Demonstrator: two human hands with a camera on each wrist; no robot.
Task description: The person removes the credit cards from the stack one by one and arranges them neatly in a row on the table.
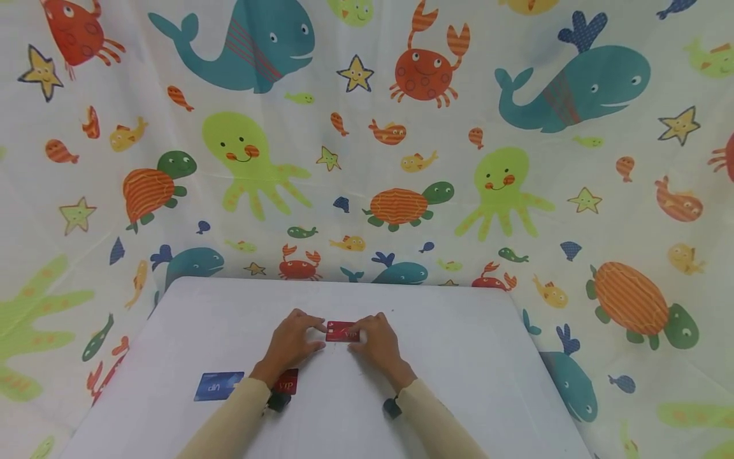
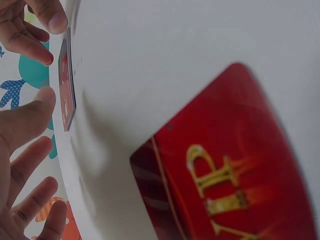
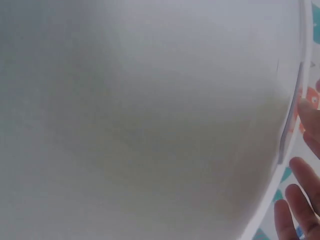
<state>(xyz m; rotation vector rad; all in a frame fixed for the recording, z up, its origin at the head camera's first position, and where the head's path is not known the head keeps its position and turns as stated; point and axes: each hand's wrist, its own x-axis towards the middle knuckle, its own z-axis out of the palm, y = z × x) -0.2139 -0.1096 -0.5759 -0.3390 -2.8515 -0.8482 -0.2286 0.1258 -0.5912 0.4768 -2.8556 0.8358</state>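
Your left hand and your right hand meet at the middle of the white table, in the lower centre of the head view. Between them lies a red card, flat on the table top. The fingertips of both hands touch its short edges, the left hand on its left edge and the right hand on its right edge. The fingers are lightly bent and a little apart from each other; from the pictures you cannot tell for sure whether they pinch the card or only press on it.

In the left wrist view, at the upper left, the same card is seen edge-on between the fingers of both hands.

A second red card with the letters VIP lies under your left wrist, in the lower left part of the table. Just to the left of it lies a blue card. Behind the table hangs a cloth printed with sea animals.
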